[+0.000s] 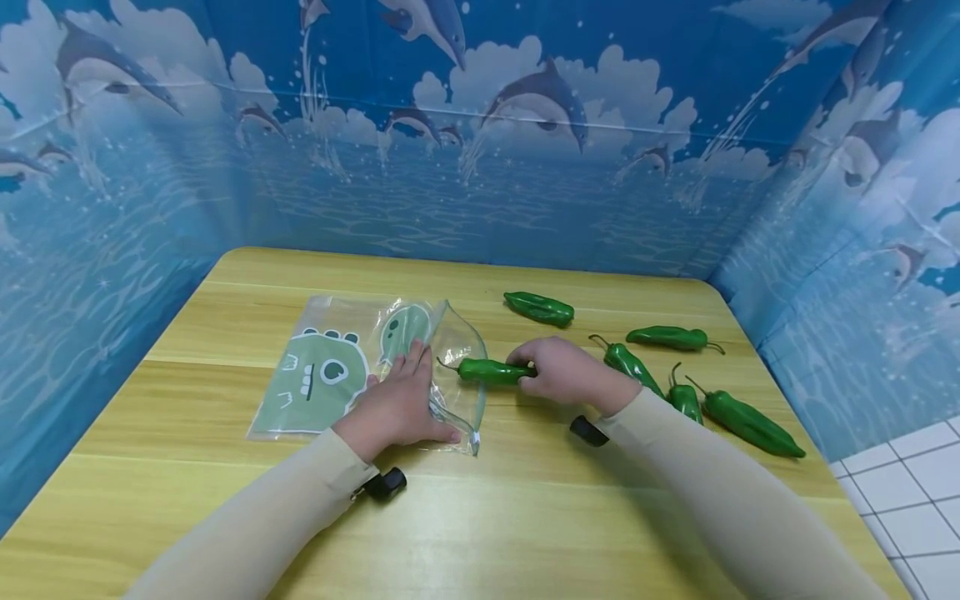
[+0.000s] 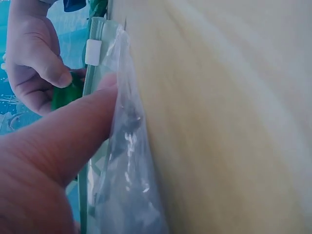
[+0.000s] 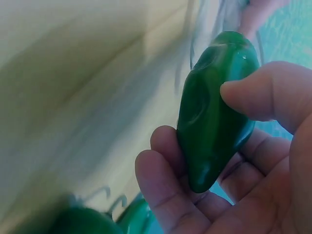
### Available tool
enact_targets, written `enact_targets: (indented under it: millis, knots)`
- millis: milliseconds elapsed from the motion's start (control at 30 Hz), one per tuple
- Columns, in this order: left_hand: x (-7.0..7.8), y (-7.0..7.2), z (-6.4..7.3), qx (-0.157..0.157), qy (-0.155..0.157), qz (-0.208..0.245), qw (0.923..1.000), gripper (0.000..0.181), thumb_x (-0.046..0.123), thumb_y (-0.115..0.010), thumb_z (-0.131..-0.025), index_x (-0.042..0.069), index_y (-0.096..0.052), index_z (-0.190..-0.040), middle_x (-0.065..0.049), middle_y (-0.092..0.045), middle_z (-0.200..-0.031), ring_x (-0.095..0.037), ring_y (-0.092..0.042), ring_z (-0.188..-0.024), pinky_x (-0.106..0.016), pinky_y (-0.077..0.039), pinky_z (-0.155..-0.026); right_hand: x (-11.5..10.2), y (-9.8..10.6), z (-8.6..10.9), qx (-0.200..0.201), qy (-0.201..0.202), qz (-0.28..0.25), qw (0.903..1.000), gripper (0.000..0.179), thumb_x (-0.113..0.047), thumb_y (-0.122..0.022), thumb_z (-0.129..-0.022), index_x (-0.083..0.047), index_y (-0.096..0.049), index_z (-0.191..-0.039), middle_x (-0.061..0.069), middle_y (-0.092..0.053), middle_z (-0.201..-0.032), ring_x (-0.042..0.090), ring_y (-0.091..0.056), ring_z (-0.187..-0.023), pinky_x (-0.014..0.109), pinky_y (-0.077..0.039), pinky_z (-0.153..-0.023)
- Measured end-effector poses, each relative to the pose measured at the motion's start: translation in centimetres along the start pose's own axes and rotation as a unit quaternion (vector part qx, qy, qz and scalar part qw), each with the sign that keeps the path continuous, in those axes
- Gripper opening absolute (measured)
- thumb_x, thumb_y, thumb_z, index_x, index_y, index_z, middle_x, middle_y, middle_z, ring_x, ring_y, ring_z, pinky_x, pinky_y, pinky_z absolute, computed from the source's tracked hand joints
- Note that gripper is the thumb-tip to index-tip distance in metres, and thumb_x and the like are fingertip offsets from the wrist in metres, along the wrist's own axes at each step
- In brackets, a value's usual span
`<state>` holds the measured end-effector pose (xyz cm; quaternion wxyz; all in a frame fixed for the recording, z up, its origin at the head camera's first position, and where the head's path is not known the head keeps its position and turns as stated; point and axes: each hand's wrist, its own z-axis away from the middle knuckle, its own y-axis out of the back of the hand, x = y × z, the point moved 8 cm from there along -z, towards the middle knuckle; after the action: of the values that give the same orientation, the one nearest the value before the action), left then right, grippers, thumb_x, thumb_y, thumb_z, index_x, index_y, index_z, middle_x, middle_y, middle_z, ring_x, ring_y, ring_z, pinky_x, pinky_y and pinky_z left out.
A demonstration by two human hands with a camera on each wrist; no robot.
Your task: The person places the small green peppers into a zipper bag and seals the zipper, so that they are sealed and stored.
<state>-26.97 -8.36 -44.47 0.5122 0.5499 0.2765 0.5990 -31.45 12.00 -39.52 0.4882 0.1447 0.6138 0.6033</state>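
In the head view my right hand (image 1: 562, 372) grips a green chili pepper (image 1: 487, 372) near its tip, with the stem end pointing left into the mouth of a clear zip bag (image 1: 341, 304). The bag lies flat and carries pale green cartoon creatures; its opening faces right, with a white slider (image 2: 93, 52) at one corner. My left hand (image 1: 402, 402) lies spread on the bag beside the mouth, fingers straight, its thumb at the near lip of the opening. From the right wrist, the thumb and fingers pinch the glossy pepper (image 3: 214, 112).
A pepper (image 1: 538, 308) lies behind my right hand. Several more, including a far one (image 1: 671, 337) and a large one (image 1: 753, 423), lie at the right of the wooden table (image 1: 480, 533). A blue dolphin-print curtain (image 1: 480, 192) encloses the back and sides.
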Motion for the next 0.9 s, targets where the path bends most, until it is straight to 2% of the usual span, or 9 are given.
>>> enact_targets:
  millis: [100,200,500,900]
  knots:
    - [0.1,0.2,0.1,0.005,-0.005,0.004,1.0000,0.145,0.079,-0.082,-0.070,0.011,-0.002,-0.171,-0.008,0.010,-0.179,-0.040,-0.007,-0.164,-0.082,-0.021,-0.118,-0.4,-0.7,-0.4,-0.004,0.010,0.002,0.9999,0.034,-0.012,-0.065,-0.097,-0.009,-0.074,-0.130,0.004,-0.076,-0.122,0.014,-0.065,-0.097,0.039,-0.054,-0.088]
    - [0.1,0.3,0.1,0.013,-0.008,0.009,0.9998,0.144,0.079,-0.081,-0.072,0.012,0.000,-0.171,-0.008,0.009,-0.179,-0.039,-0.008,-0.164,-0.082,-0.023,-0.117,-0.8,-1.1,-0.7,-0.006,0.016,0.001,0.9999,0.034,-0.012,-0.065,-0.097,-0.010,-0.074,-0.129,0.003,-0.076,-0.121,0.014,-0.066,-0.099,0.040,-0.055,-0.091]
    - [0.3,0.5,0.0,0.022,-0.011,0.017,0.9995,0.141,0.075,-0.082,-0.073,0.013,-0.003,-0.171,-0.005,0.008,-0.179,-0.039,-0.012,-0.164,-0.083,-0.024,-0.116,-1.5,-2.0,-1.2,-0.005,0.028,-0.003,0.9996,0.034,-0.011,-0.066,-0.097,-0.012,-0.075,-0.130,0.000,-0.076,-0.119,0.012,-0.064,-0.096,0.037,-0.054,-0.090]
    - [0.4,0.4,-0.1,0.024,-0.009,0.014,0.9996,0.139,0.077,-0.080,-0.074,0.013,-0.004,-0.171,-0.004,0.009,-0.179,-0.037,-0.012,-0.164,-0.083,-0.024,-0.115,-1.9,-2.5,-1.4,-0.022,0.031,-0.009,0.9992,0.034,-0.014,-0.065,-0.100,-0.014,-0.073,-0.134,0.000,-0.075,-0.122,0.013,-0.064,-0.100,0.037,-0.054,-0.092]
